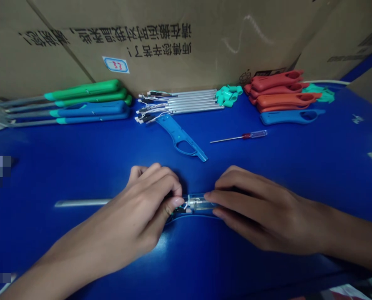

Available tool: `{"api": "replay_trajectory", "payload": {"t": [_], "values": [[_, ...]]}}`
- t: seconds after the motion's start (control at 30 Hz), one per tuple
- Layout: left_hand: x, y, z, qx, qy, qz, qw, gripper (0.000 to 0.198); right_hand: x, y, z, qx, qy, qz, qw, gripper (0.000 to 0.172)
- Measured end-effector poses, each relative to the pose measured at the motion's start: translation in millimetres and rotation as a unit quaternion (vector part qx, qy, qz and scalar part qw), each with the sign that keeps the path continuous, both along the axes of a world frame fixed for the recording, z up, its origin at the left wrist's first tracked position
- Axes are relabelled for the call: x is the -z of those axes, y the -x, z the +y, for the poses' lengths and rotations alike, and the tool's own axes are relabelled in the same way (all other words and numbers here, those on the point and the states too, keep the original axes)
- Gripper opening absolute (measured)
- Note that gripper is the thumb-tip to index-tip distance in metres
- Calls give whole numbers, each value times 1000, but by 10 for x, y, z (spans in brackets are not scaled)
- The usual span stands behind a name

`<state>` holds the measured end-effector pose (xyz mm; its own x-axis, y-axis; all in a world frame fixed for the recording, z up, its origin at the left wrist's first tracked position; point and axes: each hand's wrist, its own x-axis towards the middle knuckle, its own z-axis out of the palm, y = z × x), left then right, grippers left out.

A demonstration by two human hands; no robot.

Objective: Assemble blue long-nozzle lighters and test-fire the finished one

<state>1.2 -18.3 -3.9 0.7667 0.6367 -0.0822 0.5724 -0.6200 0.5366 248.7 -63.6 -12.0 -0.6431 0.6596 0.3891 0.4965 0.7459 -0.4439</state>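
A clear cylindrical tank [201,202] with a white-and-metal end lies in a blue half shell [190,217], mostly covered by my hands. From the left side of this assembly a thin metal tube [82,203] sticks out along the table. My left hand [150,204] pinches at the tank's left end, beside small dark parts; what lies between the fingertips is hidden. My right hand [251,204] rests its fingers on the right part of the clear tank and shell, gripping it. Beyond my hands lies another blue half shell [186,139], its hollow side up.
Behind stand metal tubes with wires [194,102], turquoise caps [228,96] and red, orange and blue shells [280,98]. Green and blue long-necked lighters [92,100] lie at left. A screwdriver [250,134] lies right of centre. Cardboard [211,46] walls the back of the blue table [298,154].
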Motion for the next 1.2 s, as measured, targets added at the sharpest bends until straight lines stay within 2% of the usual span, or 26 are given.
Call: {"api": "replay_trajectory", "payload": {"t": [0.43, 0.93, 1.2], "values": [[5, 21, 15, 6, 15, 20, 1000, 12, 2, -6, -3, -3, -10, -2, 1000, 17], [-13, 32, -12, 7, -11, 12, 1000, 17, 8, 11, -8, 0, 2, -9, 1000, 22], [11, 23, 13, 19, -10, 1, 1000, 17, 53, 8, -18, -5, -19, -32, 999, 27]]}}
